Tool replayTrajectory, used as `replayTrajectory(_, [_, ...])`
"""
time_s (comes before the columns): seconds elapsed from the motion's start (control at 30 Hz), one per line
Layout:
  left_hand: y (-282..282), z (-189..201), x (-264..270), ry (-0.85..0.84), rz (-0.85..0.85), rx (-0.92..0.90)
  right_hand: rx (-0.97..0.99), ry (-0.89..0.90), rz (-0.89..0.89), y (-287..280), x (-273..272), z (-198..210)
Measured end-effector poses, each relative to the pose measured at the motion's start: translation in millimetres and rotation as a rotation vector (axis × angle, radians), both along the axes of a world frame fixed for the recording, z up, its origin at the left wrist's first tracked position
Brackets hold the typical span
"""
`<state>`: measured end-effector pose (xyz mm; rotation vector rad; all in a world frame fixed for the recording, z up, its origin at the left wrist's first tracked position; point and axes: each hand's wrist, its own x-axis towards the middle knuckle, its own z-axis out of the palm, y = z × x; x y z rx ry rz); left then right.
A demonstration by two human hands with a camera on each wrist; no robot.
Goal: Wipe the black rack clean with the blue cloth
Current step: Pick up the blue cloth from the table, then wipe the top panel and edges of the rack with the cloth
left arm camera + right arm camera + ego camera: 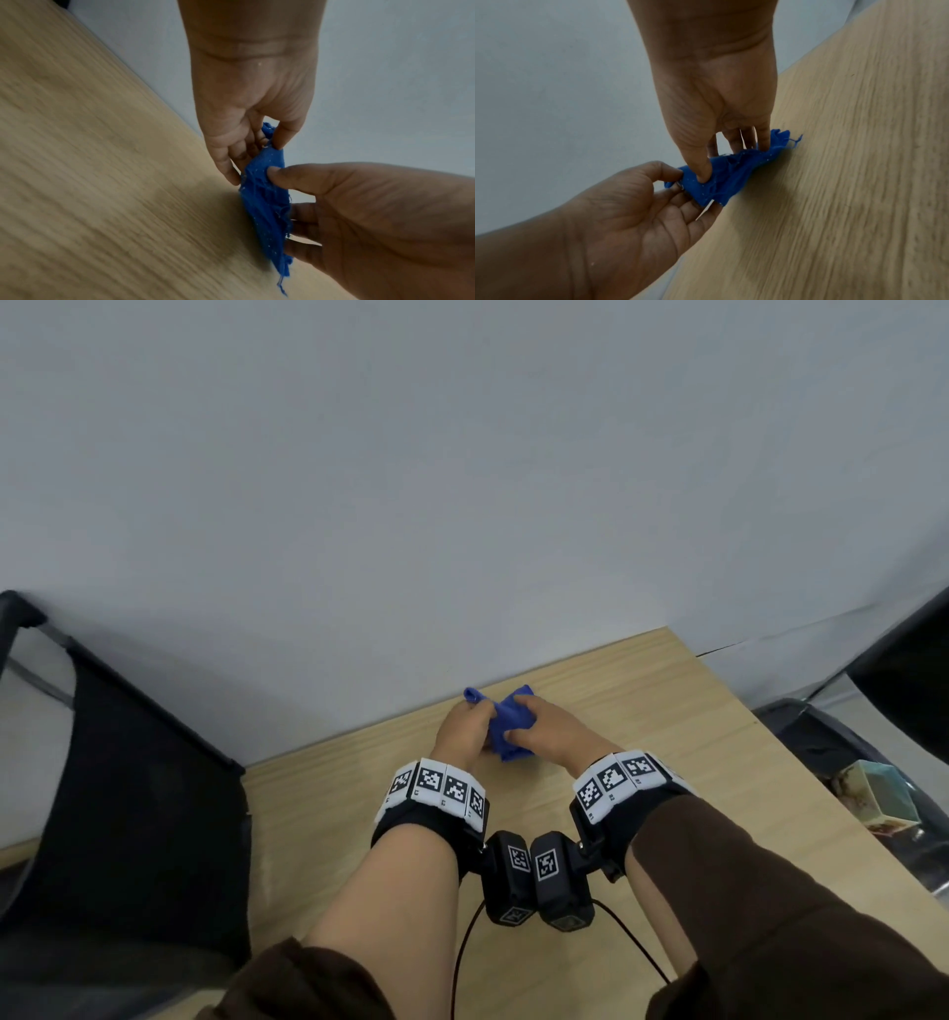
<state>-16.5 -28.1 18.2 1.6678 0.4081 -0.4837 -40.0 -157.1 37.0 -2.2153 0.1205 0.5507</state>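
Both hands, left hand and right hand, pinch the bunched blue cloth between them over the wooden table (wiping not begun), so next comes carrying it to the black rack beside the left hand's grip.

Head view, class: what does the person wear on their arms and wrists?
Dark brown sleeves pushed up the forearms. Each wrist has a black band ringed with white square-coded tags, a black camera block beneath, and thin black cables trailing back.

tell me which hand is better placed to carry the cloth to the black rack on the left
Left, probably. Both hands pinch the blue cloth, but the left hand is nearer the black rack; the right hand would cross over.
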Motion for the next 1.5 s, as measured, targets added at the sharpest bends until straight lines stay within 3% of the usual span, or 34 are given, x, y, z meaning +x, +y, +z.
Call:
replayTrajectory(0.1, [5,34,-18,-0.045,0.047,-0.073,0.084,-0.015,0.021,11,-7,12])
replayTrajectory(0.5, [81,121,-75,-0.33,0.102,0.134,0.164,-0.227,0.061,87,-45,83])
replayTrajectory(0.8, [157,208,-117,-0.507,0.128,0.259,0.159,-0.392,0.141,160,-84,176])
replayTrajectory(1.1, [232,289,-154,-0.718,0.26,0.283,0.344,-0.545,0.153,235,-117,268])
replayTrajectory(1.27, [288,298,-173,-0.785,0.327,0.419,0.338,-0.499,0.159,272,-126,284])
replayTrajectory(1.37, [319,284,-181,-0.754,0.339,0.504,0.403,-0.377,0.152,282,-134,280])
replayTrajectory(1.5, [349,258,-194,-0.686,0.29,0.638,0.31,-0.382,0.101,296,-129,262])
